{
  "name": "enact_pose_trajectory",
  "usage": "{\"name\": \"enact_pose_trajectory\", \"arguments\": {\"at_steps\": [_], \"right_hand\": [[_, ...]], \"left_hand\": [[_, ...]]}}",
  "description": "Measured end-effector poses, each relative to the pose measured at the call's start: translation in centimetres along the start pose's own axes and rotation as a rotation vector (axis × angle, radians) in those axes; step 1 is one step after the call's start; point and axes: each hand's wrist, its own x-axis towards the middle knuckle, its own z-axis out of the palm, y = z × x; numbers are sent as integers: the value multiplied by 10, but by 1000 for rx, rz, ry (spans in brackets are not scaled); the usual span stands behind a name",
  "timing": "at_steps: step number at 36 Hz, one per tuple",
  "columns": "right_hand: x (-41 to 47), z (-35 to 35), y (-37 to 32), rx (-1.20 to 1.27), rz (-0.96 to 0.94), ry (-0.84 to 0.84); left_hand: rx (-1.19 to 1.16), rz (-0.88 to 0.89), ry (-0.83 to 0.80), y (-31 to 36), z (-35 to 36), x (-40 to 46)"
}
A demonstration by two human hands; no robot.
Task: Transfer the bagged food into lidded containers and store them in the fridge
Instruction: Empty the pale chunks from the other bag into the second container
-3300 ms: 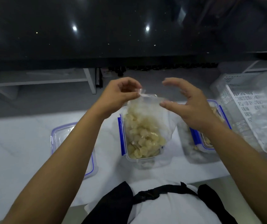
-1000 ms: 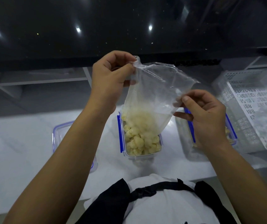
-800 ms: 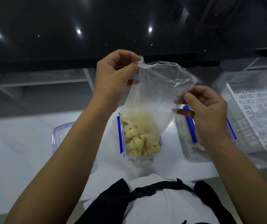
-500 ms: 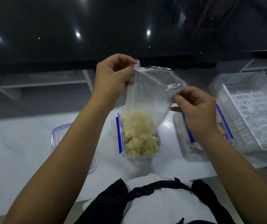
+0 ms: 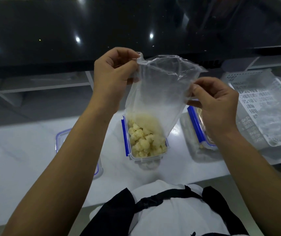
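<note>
A clear plastic bag [image 5: 160, 92] hangs upside down over an open clear container with blue clips [image 5: 125, 138]. Pale cauliflower pieces [image 5: 145, 142] fill the container, and the bag's mouth reaches down into it. My left hand [image 5: 114, 77] pinches the bag's upper left corner. My right hand [image 5: 216, 103] pinches the bag's right corner, a little lower. A blue-rimmed lid [image 5: 59, 138] lies on the white counter to the left, partly hidden by my left forearm.
A second blue-clipped container [image 5: 197, 132] with food stands to the right, behind my right hand. A white perforated basket [image 5: 262, 103] holding clear plastic sits at the far right. A dark glossy wall rises behind the white counter [image 5: 17, 150].
The bag has been lifted from inside the container and turned bottom-up. My right hand, which was free, has taken hold of the bag's right corner. Food has dropped into the container.
</note>
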Motion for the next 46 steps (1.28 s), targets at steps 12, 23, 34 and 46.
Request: {"name": "enact_pose_trajectory", "arguments": {"at_steps": [12, 23, 34, 46], "right_hand": [[-14, -2, -5, -35, -30, 27], [-15, -2, -20, 87, 74, 207], [-7, -19, -42, 174, 125, 257], [-20, -43, -17, 369, 300, 524]], "left_hand": [[-28, 87, -39, 7, 4, -9], [43, 206, -244, 13, -10, -12], [90, 316, -471, 11, -1, 4], [160, -69, -545, -63, 60, -40]]}}
